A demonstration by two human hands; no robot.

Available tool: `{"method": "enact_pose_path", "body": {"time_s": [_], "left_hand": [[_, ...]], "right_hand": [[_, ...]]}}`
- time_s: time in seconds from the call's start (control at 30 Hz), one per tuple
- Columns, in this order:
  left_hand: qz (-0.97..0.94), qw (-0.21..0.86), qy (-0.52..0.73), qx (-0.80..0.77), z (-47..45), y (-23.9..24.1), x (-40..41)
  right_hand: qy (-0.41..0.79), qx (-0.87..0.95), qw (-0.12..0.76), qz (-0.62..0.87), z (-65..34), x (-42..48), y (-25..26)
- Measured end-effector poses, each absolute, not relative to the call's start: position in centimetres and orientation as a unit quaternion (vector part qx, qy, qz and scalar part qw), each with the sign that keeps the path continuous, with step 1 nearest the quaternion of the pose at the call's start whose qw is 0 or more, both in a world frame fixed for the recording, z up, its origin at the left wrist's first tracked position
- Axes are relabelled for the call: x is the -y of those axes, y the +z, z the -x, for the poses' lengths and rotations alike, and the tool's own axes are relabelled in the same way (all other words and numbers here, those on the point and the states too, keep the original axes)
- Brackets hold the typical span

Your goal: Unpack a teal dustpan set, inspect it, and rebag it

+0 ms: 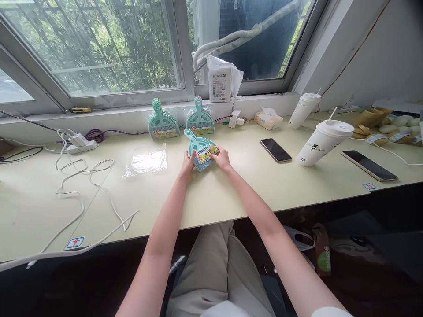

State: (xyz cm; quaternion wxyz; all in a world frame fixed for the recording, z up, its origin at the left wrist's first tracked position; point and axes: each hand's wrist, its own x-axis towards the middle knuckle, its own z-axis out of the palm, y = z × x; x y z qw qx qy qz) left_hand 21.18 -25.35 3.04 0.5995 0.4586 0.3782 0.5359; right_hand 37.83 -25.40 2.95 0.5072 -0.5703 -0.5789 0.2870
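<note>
Both forearms stretch out over the pale green desk point(231, 193). The left hand point(188, 162) and right hand point(222, 158) pinch the two sides of a teal mini dustpan-and-brush set point(201, 152) lying near the desk's middle, fingers closed on its labelled lower end. It looks light, stiff plastic, probably slick; the sides or the looped handle seem the surest grip. Just left lies a clear plastic bag point(146, 161). Beyond, two packaged sets point(164, 121) lean against the windowsill.
</note>
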Motion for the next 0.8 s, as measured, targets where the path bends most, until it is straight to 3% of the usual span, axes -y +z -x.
{"method": "enact_pose_path", "body": {"time_s": [0.43,0.63,0.7,0.8], "left_hand": [[-0.469,0.606,0.531,-0.363,-21.0,2.6,25.2],[-0.472,0.600,0.548,-0.342,-20.9,2.1,24.8],[-0.473,0.598,0.554,-0.333,-21.0,2.3,24.9],[-0.479,0.594,0.558,-0.324,-21.2,2.7,25.1]], "right_hand": [[0.219,0.608,0.472,0.599,-38.1,25.6,1.8],[0.185,0.476,0.584,0.631,-37.9,26.4,2.0],[0.232,0.394,0.634,0.624,-37.7,26.5,2.0],[0.410,0.320,0.668,0.532,-37.1,26.7,1.9]]}}
